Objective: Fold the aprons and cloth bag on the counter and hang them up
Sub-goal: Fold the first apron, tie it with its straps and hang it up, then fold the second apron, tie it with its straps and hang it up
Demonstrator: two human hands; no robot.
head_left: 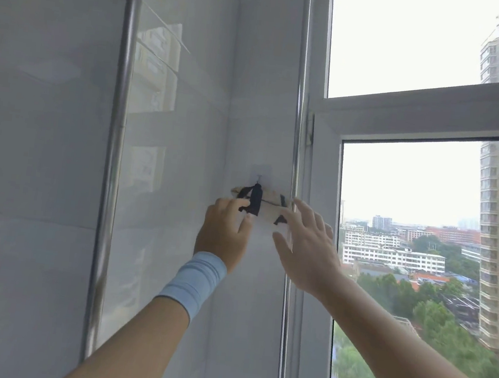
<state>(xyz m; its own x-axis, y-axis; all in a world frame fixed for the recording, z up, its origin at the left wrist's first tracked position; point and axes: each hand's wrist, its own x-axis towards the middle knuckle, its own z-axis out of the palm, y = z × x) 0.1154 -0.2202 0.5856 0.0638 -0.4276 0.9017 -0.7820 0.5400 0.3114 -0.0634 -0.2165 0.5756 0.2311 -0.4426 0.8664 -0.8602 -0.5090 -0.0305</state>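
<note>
1. A folded cloth bundle (269, 205), beige with black straps, hangs on a small hook (259, 177) on the tiled wall (184, 150) beside the window (413, 188).
2. The left hand (224, 232) has fingers on the bundle's lower left; blur hides any pinch.
3. The right hand (307, 245) is spread, holding nothing, just beside the bundle's right end.
4. This piece looks hung; any others are out of view.

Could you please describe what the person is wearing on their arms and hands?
The left forearm has a pale blue stretch band around the wrist, just below the left hand. The right forearm and right hand are bare. No gloves, rings or watch show on either.
</note>
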